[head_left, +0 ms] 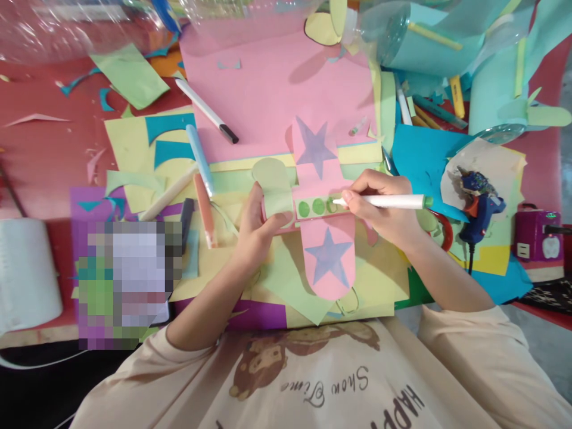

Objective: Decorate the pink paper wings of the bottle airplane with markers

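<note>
A pink paper airplane (330, 291) with a purple-blue star on each wing lies in front of me. A pale green strip (300, 200) along its middle carries green dots. My left hand (257, 232) grips the end of the body between thumb and fingers, beside a rounded pale green piece (271, 176). My right hand (386, 208) holds a white marker pen (397, 201) with a green end, its tip on the strip at the third dot. That dot is an outline only partly filled in, while the other two look solid green.
Coloured paper sheets and offcuts cover the red table (40, 155). Several markers lie left, including a white-and-black one (208, 111). A blue glue gun (482, 214), red-handled scissors (444, 233) and a purple box (537, 233) are right. Plastic bottles (498, 98) stand behind; a white roll (27, 274) is far left.
</note>
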A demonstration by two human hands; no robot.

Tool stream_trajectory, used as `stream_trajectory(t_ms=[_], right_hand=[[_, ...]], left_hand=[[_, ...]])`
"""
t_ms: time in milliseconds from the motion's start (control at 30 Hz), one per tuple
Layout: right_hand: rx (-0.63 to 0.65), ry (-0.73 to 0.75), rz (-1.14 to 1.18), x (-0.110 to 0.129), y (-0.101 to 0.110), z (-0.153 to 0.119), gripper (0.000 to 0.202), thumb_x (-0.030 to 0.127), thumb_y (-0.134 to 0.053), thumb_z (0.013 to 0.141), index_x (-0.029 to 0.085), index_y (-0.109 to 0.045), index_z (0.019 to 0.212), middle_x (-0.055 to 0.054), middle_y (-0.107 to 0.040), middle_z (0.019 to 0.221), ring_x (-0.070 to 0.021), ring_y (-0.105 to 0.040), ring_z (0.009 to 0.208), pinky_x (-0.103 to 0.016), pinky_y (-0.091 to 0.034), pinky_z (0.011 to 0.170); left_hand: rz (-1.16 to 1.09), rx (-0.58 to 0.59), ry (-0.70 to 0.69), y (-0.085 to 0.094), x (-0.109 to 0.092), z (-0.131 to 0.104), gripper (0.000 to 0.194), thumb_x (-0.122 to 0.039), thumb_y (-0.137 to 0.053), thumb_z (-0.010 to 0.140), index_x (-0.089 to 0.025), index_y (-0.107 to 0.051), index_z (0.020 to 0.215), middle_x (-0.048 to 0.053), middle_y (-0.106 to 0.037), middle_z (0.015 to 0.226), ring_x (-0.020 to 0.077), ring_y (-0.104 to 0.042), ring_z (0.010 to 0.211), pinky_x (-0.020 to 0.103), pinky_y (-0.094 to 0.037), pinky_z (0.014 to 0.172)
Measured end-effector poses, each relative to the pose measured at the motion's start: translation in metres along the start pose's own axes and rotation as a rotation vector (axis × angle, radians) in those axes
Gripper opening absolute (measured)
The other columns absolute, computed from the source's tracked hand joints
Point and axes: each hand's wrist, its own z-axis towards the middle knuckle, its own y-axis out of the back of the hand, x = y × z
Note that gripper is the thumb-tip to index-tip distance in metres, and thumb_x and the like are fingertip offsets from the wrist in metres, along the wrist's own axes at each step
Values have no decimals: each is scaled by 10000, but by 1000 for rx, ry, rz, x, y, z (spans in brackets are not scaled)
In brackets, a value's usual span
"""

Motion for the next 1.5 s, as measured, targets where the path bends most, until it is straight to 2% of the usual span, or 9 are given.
stream_trajectory(t_ms=[200, 333, 533, 767, 900, 1067, 1267, 1500], right_hand=[[59, 52, -17, 1, 2, -1, 284, 255, -628, 852, 170, -501, 613, 60, -492, 518, -42, -405, 465, -190, -291, 432], [89, 25, -28, 1, 4, -1, 291, 231, -612, 850, 175, -489, 593, 64, -446, 492, -48, -381, 460, -192, -286, 428], [48, 15, 0, 0, 2, 0, 286, 264, -610, 859, 181, -493, 611, 61, -453, 515, -54, -396, 467, -201, -308, 443], [-37, 18, 4, -1, 0, 0, 259, 251, -605, 866, 176, -519, 634, 43, -553, 574, -53, -441, 479, -206, -333, 462], [-25, 19, 16, 0, 0, 0, 253, 238, -607, 865, 176, -520, 635, 46, -545, 571, -50, -433, 477, -206, -321, 454], [29, 21, 0, 0, 2, 0, 280, 239, -608, 858, 176, -500, 608, 62, -450, 516, -50, -390, 466, -204, -297, 440], [72, 48, -23, -1, 3, -1, 266, 191, -618, 827, 174, -492, 594, 65, -458, 508, -45, -392, 469, -188, -302, 435], [21, 42, 3, -1, 2, 0, 285, 221, -586, 865, 179, -485, 602, 66, -443, 519, -43, -385, 454, -198, -308, 440]], left_hand=[[10, 10, -34, 1, 2, 0, 344, -310, -658, 686, -220, -572, 1007, 44, -581, 1056, 252, -578, 1014, 355, -550, 783], [35, 4, -59, 1, 1, 1, 352, -308, -645, 686, -219, -568, 1017, 45, -581, 1044, 256, -577, 1012, 382, -543, 816], [84, 19, -72, 1, 1, 1, 320, -326, -615, 716, -225, -548, 1012, 43, -580, 1003, 265, -579, 1021, 420, -543, 836], [59, 15, -61, 0, -1, -1, 305, -308, -633, 709, -216, -551, 988, 44, -575, 1017, 268, -571, 1043, 419, -553, 834], [46, 5, -37, 1, 1, 0, 339, -309, -648, 692, -226, -565, 1011, 43, -580, 1058, 260, -577, 1031, 399, -555, 828], [37, 7, -30, 3, 3, 2, 334, -312, -650, 682, -228, -577, 998, 41, -585, 1049, 258, -578, 1018, 387, -547, 822], [47, 6, -40, 0, 0, 2, 361, -311, -630, 681, -208, -560, 1019, 52, -572, 1059, 258, -578, 1009, 393, -547, 802], [108, 31, -87, 2, 4, 3, 371, -344, -603, 710, -212, -552, 1053, 53, -570, 1026, 268, -592, 991, 433, -542, 830]])
